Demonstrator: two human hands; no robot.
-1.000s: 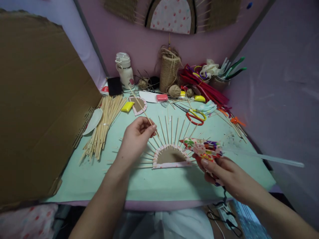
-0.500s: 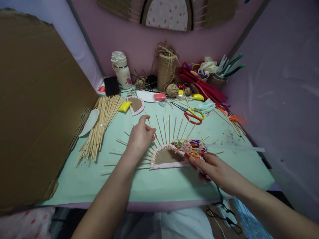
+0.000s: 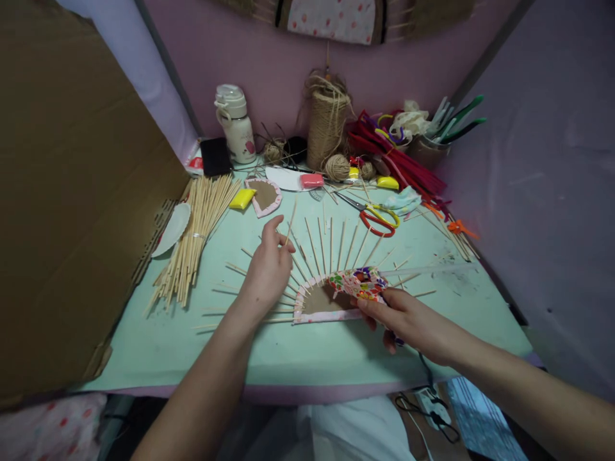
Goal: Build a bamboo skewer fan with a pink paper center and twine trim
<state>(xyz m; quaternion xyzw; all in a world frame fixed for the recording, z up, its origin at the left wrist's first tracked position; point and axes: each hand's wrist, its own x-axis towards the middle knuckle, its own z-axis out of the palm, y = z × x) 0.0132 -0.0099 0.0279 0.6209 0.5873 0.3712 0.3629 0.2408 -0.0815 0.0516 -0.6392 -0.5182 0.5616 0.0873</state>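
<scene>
Over the counter (image 3: 273, 358), left grip (image 3: 269, 272) pinching one stick (image 3: 291, 221); right grip (image 3: 401, 317) closed round glue gun (image 3: 358, 282), nose at curved edge of half-disc (image 3: 316, 302).

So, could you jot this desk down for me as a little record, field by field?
Left grip: holds a stick
Right grip: holds a glue gun, tip by the curved edge
Workpiece: cardboard half-circle, pale patterned border
Fan of sticks: spread out from the curved edge
Left side: stick bundle
Beyond the fan: scissors
Back: bottle, twine spool
</scene>
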